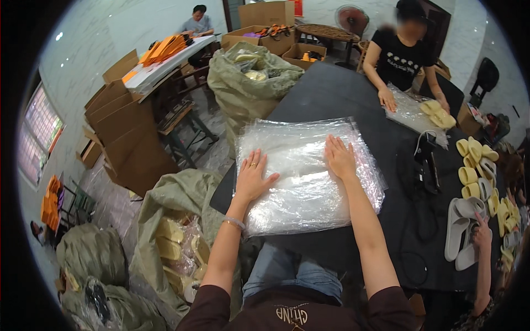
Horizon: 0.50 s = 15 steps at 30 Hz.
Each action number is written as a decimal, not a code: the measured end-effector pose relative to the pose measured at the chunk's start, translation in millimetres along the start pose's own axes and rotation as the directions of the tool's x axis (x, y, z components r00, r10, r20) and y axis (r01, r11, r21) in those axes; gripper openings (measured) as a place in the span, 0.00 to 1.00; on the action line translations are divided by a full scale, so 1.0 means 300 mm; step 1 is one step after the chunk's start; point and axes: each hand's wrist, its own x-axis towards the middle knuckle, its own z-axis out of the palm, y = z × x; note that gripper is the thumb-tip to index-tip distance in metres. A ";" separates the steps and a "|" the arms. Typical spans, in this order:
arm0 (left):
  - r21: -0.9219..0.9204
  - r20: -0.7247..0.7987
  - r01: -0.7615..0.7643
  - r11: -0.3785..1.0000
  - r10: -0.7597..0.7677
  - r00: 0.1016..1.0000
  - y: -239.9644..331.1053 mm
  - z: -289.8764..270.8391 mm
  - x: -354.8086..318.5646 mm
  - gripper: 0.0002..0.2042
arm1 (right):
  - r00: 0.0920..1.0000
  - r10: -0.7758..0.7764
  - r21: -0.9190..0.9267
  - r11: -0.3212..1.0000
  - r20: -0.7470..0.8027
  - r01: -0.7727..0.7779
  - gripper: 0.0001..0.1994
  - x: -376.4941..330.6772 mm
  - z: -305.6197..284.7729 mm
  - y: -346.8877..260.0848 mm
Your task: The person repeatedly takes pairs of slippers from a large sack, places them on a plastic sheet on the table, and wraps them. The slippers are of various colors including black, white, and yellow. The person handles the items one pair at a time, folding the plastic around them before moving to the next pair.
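Observation:
A thick stack of clear plastic bags (298, 190) lies on the black table in front of me. My left hand (254, 175) rests flat on its left part, fingers stretched out and a ring on one finger. On the upper right part of the same stack, my right hand (340, 157) lies palm down with its fingers extended. Neither hand grips anything. The bags' edges are slightly uneven, and light glares off the film.
Right of the stack, a black device with a cable (426, 160) sits on the black table (337, 88). Grey slippers (464, 226) and yellow slippers (469, 149) line the right side, where another person's hand reaches in. Across, a person (406, 55) handles bagged slippers. A slipper-filled sack (165, 215) stands left.

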 end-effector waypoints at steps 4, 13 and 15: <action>-0.055 -0.032 0.004 0.998 -0.006 0.999 -0.025 0.019 -0.003 0.32 | 1.000 -0.023 0.028 0.999 -0.012 0.024 0.25 0.006 0.019 0.009; -0.014 -0.043 0.000 1.000 0.000 0.999 -0.019 0.031 0.003 0.31 | 0.999 -0.039 0.084 0.996 -0.026 0.041 0.24 0.010 0.022 0.028; 0.033 -0.047 -0.001 0.999 0.002 0.999 -0.010 0.027 0.000 0.33 | 0.999 -0.038 0.084 0.996 -0.020 0.040 0.24 0.010 0.022 0.026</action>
